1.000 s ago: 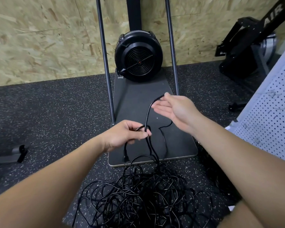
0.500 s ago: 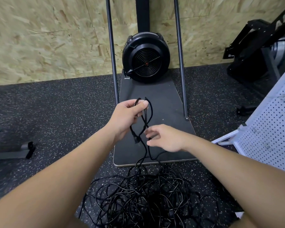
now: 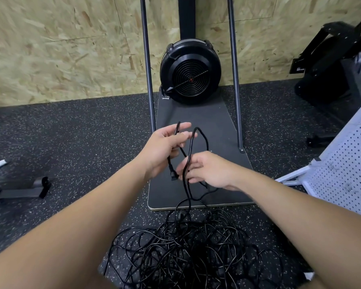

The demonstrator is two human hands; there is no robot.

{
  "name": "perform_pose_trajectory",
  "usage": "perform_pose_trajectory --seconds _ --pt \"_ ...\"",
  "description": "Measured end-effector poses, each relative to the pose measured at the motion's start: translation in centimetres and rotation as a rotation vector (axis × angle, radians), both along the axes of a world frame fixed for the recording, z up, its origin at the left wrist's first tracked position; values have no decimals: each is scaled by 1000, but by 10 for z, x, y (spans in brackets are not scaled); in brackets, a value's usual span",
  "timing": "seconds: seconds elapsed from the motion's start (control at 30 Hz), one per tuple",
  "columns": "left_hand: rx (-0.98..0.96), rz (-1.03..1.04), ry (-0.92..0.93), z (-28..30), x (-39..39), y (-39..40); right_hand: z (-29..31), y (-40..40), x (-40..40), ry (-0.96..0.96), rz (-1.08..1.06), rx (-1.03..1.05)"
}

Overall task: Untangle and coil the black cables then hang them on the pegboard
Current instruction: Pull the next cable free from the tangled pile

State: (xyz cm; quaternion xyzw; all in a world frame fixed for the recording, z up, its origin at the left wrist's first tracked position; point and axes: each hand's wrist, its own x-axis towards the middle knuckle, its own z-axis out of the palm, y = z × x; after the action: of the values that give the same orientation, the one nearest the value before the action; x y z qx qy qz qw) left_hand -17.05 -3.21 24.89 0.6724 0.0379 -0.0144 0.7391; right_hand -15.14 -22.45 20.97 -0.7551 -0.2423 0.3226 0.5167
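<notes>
With the left hand [image 3: 165, 149] pinching the cable [image 3: 189, 155] near its plug [image 3: 173, 175] and the right hand [image 3: 208, 171] curled round its loop just beside, a hard pull could tighten knots in the tangle [image 3: 188, 251] on the floor below.

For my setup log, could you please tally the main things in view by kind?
Hands: 2, left hand and right hand, each gripping the cable strand
Cable pile: 1
Pegboard: 1
Fan: 1
Upright poles: 2, and
Total: 7
</notes>
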Motion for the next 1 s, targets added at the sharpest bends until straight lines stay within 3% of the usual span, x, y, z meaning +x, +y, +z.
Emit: perform_pose_trajectory --seconds 0.23,0.3,0.47,0.57,0.63,0.77,1.0 --pt "-24 27 -19 -2 2 4 -11 -9 4 -323 49 -299" --pt "49 34 -28 -5 4 6 -6 -12 5 -346 -3 -294" --pt "266 25 53 -15 -1 0 24 -9 15 -110 -419 163" --pt "247 -74 122 -20 -6 -5 44 -15 25 15 -666 372" --pt "219 -126 143 -18 -11 -8 50 -20 30 46 -714 413" --pt "392 -311 109 -15 -20 -5 51 -32 42 127 -783 527" --pt "251 -433 88 -20 -23 11 48 -38 48 414 -805 753"
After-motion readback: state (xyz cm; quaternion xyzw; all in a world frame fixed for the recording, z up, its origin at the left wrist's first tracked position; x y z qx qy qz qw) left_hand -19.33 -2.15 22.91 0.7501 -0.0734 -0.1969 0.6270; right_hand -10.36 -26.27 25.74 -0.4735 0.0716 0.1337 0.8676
